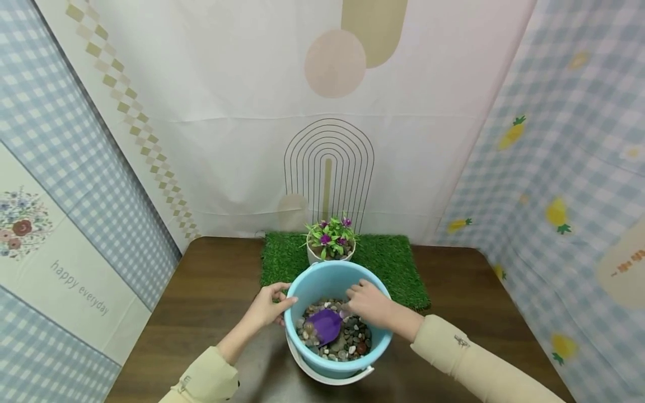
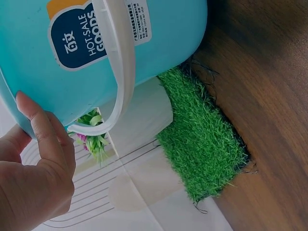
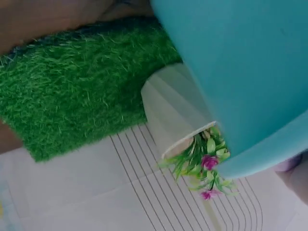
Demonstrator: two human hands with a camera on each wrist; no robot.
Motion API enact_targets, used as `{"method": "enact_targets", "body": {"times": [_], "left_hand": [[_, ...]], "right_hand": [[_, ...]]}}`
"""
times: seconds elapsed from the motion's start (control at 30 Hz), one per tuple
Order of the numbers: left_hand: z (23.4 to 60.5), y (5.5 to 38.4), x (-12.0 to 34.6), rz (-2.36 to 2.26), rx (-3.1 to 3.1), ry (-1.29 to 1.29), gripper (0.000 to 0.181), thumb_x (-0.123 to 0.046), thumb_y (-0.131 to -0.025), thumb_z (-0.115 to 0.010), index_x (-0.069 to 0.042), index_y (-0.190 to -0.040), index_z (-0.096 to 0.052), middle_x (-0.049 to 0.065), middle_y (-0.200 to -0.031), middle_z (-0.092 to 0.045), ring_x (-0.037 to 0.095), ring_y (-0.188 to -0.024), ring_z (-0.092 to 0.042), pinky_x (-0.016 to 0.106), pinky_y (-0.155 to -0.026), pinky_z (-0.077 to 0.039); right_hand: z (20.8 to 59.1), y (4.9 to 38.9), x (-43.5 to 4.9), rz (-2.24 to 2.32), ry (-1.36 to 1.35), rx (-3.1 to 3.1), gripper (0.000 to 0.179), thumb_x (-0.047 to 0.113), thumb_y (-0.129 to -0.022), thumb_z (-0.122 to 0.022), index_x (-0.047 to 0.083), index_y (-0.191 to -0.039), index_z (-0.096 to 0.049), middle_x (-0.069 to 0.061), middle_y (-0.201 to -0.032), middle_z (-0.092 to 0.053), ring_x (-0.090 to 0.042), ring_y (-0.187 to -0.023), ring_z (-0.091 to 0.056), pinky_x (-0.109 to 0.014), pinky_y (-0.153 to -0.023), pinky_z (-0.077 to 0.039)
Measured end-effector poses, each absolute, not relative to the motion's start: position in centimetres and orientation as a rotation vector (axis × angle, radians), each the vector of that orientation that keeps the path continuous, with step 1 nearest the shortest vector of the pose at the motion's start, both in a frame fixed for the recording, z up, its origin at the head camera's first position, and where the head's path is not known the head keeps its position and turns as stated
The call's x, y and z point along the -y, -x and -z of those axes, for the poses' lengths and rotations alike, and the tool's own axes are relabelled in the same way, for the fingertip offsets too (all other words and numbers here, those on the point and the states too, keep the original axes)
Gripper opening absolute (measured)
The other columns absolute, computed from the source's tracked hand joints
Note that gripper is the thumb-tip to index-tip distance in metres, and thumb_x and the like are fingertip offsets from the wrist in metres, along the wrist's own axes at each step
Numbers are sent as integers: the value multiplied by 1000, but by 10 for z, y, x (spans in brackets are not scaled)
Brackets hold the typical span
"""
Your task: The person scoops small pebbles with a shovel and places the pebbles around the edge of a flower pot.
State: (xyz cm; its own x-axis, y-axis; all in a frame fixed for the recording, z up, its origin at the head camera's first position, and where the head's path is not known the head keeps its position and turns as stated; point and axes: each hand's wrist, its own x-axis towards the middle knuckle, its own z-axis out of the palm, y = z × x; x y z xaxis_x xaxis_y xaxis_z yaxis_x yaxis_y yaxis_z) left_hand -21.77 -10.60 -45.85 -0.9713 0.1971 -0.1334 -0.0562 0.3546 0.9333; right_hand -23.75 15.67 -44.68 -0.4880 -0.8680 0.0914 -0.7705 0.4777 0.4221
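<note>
Your left hand (image 1: pixel 267 307) pinches the bucket (image 1: pixel 318 285) rim, your right hand (image 1: pixel 371 304) grips the scoop (image 1: pixel 326 326); hasty lifting could scatter stones (image 1: pixel 351 341).

Holding multicoloured pebbles (image 1: pixel 356 339) inside a light-blue bucket (image 1: pixel 325 281), standing upright on the surface (image 1: pixel 216 291). Resting the broad blade of a purple scoop (image 1: pixel 325 326) among them.

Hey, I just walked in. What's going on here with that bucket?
A person is working over a blue bucket with both hands. The left hand pinches its rim, while the right hand reaches inside and holds a purple scoop. Mixed pebbles lie in the bucket around the scoop, and the white handle hangs down. Behind it, a potted plant stands on a green mat on the wooden table.
</note>
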Motion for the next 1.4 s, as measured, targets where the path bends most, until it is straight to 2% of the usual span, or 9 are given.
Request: {"method": "enact_targets", "body": {"times": [0.1,0.3,0.43,0.53,0.67,0.83,1.1,1.4], "left_hand": [[458,218,106,-1656,-2401,-122,45,-9,-90,-63,8,-130,-49,11,-79,-58,13,-52,-63,38,-51,-61],[459,219,107,-1659,-2388,-125,45,-9,-90,-63,8,-130,-50,12,-81,-59,15,-54,-64,38,-51,-61],[459,218,108,-1665,-2383,-120,45,-9,-90,-63,8,-130,-50,12,-82,-59,16,-53,-64,38,-52,-61],[458,217,108,-1670,-2380,-108,45,-9,-90,-63,8,-130,-49,13,-82,-59,15,-53,-64,37,-51,-61],[457,217,108,-1665,-2372,-111,46,-9,-91,-62,8,-131,-49,13,-83,-59,15,-54,-64,39,-53,-61],[458,218,108,-1657,-2365,-143,47,-10,-91,-62,9,-131,-47,14,-83,-61,15,-54,-64,37,-52,-61],[459,217,109,-1662,-2371,-170,47,-10,-91,-61,11,-131,-46,14,-81,-61,13,-51,-62,40,-52,-61],[458,216,108,-1674,-2368,-160,47,-9,-91,-61,11,-131,-47,16,-82,-62,14,-52,-63,43,-54,-61]], "right_hand": [[447,238,-156,409,-1415,2429,7,28,-76,-75,29,-83,-75,8,-65,-54,-8,-55,-32,-20,-57,-8],[444,242,-159,317,-1484,2483,23,23,-66,-85,29,-86,-75,8,-67,-56,-7,-58,-39,-19,-58,-9],[440,244,-162,159,-1554,2520,10,25,-77,-76,28,-87,-75,9,-67,-56,-6,-58,-38,-17,-59,-11],[437,245,-166,11,-1584,2551,9,22,-84,-70,27,-89,-75,9,-70,-58,-5,-60,-43,-15,-60,-15],[433,249,-173,-116,-1616,2565,13,19,-83,-70,26,-94,-75,9,-76,-63,-5,-67,-52,-13,-60,-20],[423,254,-181,-217,-1656,2611,15,24,-84,-69,24,-97,-75,9,-81,-67,-3,-72,-57,-11,-60,-26],[407,259,-195,-317,-1642,2697,18,16,-84,-71,22,-100,-75,7,-88,-69,-4,-76,-61,-16,-65,-48],[395,262,-206,-320,-1595,2728,19,17,-84,-71,22,-102,-74,7,-90,-70,-3,-75,-61,-16,-64,-46]]}}
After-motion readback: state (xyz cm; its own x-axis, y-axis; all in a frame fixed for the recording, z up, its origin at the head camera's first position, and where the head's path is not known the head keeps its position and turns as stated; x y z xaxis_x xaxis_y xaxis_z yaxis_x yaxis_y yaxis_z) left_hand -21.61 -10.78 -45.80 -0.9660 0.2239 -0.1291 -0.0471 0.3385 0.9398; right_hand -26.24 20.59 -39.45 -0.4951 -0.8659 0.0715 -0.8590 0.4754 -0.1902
